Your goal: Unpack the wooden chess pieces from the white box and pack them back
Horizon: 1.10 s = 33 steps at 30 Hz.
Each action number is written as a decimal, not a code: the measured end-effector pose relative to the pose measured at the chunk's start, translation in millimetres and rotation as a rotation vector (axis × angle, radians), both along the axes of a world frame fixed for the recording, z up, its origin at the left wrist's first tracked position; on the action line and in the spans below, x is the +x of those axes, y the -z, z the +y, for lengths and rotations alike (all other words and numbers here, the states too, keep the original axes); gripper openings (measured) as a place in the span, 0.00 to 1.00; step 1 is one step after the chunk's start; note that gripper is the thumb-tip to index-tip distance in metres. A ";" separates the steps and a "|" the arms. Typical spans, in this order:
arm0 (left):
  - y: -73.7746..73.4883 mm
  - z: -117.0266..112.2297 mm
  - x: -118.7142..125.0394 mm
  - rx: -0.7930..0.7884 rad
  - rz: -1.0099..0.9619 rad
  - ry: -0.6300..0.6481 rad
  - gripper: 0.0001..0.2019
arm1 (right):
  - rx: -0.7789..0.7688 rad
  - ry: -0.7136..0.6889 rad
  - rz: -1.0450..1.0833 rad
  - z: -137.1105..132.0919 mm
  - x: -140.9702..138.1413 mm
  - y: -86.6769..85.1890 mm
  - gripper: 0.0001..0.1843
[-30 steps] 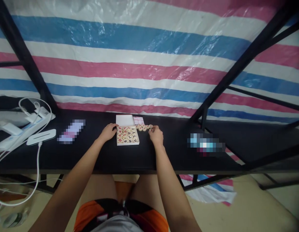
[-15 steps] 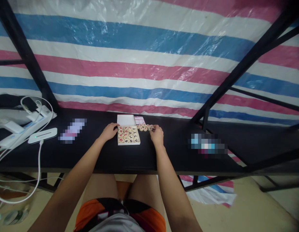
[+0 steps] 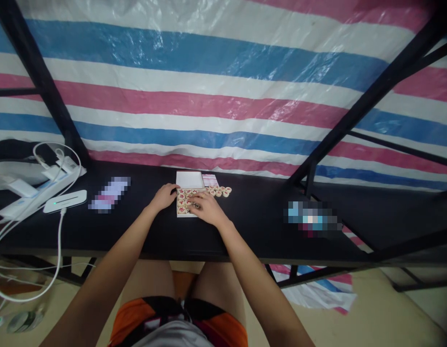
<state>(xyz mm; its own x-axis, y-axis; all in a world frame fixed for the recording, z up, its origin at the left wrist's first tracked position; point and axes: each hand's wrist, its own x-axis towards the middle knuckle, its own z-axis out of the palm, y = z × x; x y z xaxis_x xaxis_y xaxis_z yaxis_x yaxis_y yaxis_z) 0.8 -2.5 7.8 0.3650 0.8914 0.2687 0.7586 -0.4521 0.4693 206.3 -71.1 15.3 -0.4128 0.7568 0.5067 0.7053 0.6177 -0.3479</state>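
Note:
A small wooden box [image 3: 180,205] filled with round chess pieces sits on the black table [image 3: 143,231]. My left hand [image 3: 164,196] rests against the box's left edge, fingers curled on its rim. My right hand [image 3: 205,208] lies over the box's right half with fingers bent down onto the pieces; what its fingertips pinch is hidden. A row of loose chess pieces [image 3: 220,192] lies on the table just right of the box. The white box lid [image 3: 189,179] lies behind the box.
A pink card [image 3: 210,180] lies beside the lid. A white power strip, chargers and cables [image 3: 46,185] crowd the table's left end. Two blurred items [image 3: 108,194] [image 3: 312,218] lie left and right. Black frame posts [image 3: 38,77] stand before a striped tarp.
My right hand left the row of loose pieces and moved left onto the box. My left hand stayed at the box's left edge.

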 end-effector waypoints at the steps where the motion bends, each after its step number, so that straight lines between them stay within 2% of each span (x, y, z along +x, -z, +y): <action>1: 0.3 0.1 -0.1 0.002 -0.003 0.001 0.16 | -0.004 0.000 -0.014 -0.6 -1.3 0.0 0.11; 10: 1.8 1.4 -1.1 0.002 0.009 -0.007 0.16 | -0.052 -0.030 0.050 2.8 -4.0 2.5 0.06; 12: 1.9 1.6 -1.3 -0.001 0.016 -0.006 0.16 | -0.043 0.002 0.108 4.7 2.0 0.9 0.05; 14: 2.5 2.0 -1.4 -0.007 0.021 -0.008 0.17 | -0.024 0.140 0.203 7.9 15.8 -0.2 0.05; 15: 2.9 2.4 -1.5 -0.009 0.020 -0.006 0.17 | -0.013 0.259 0.251 9.7 25.4 -0.1 0.06; 19: 5.4 4.6 -2.2 -0.010 0.025 0.007 0.17 | -0.082 0.847 0.283 14.2 68.7 5.5 0.10; 22: 6.7 6.3 -2.8 -0.012 0.034 0.003 0.17 | -0.204 1.081 0.217 13.6 87.2 10.8 0.11; 25: 6.6 6.4 -3.0 -0.020 0.020 0.005 0.17 | -0.286 1.114 0.155 12.7 90.0 13.0 0.11; 33: 5.9 4.9 -1.9 -0.023 0.007 0.001 0.17 | -0.289 1.035 0.109 15.4 88.9 14.7 0.11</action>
<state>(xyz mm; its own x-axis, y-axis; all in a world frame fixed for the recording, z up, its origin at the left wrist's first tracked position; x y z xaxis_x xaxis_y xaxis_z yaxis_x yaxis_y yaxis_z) -1.1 2.4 1.9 0.3680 0.8967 0.2458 0.7613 -0.4424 0.4741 295.3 -55.7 0.6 0.5325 0.8092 0.2483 0.7942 -0.3762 -0.4772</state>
